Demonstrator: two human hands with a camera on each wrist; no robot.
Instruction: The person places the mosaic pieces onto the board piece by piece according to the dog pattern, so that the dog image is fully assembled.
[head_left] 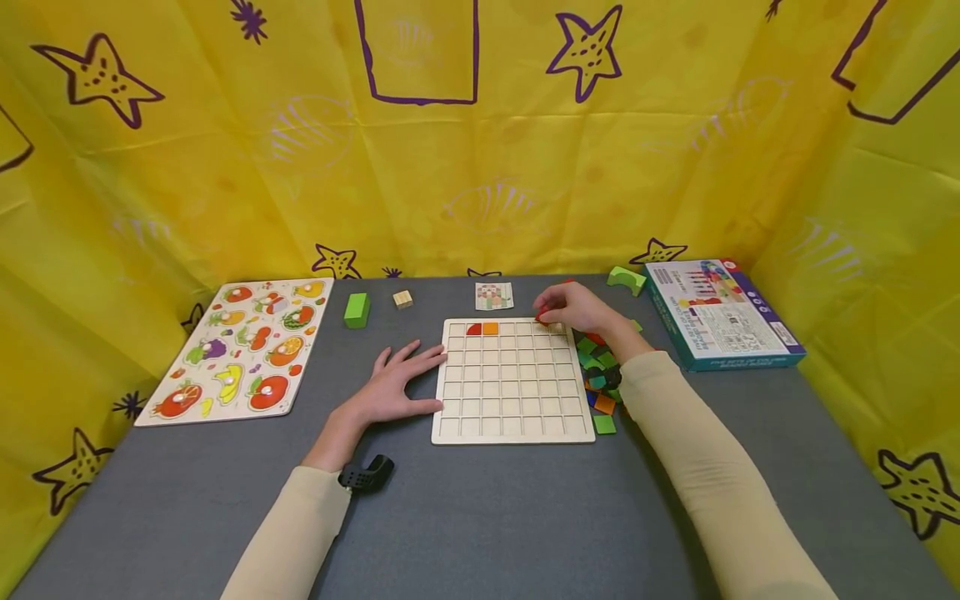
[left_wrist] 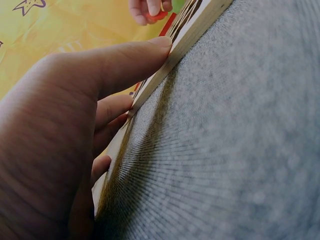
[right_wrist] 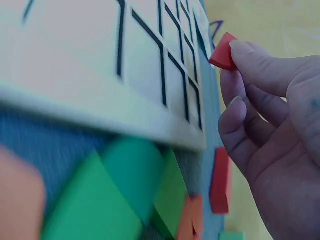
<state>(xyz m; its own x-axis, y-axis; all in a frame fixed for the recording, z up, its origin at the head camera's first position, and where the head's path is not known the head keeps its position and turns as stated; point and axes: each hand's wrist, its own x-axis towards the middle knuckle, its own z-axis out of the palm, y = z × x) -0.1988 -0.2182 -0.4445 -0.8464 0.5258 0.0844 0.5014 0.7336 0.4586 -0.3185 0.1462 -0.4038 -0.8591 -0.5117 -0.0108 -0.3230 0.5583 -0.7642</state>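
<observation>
A pale wooden grid board [head_left: 510, 404] lies flat in the middle of the table. In its top row sit a red rounded tile [head_left: 474, 330] and, beside it, an orange square tile [head_left: 491, 329]. My left hand [head_left: 393, 385] rests at the board's left side, fingers spread, with fingertips and thumb touching the edge. Over the board's top right corner, my right hand [head_left: 579, 308] pinches a small red tile [right_wrist: 224, 52] between thumb and fingers. In the right wrist view that tile is raised off the board and shows one curved side.
Loose green, orange, red and blue tiles [head_left: 604, 424] lie along the board's right side. A picture card [head_left: 493, 296] is behind the board. A fruit puzzle [head_left: 247, 358], a green block [head_left: 357, 310] and a small wooden block [head_left: 402, 298] stand left; a box [head_left: 720, 317] and green arch [head_left: 626, 280] right.
</observation>
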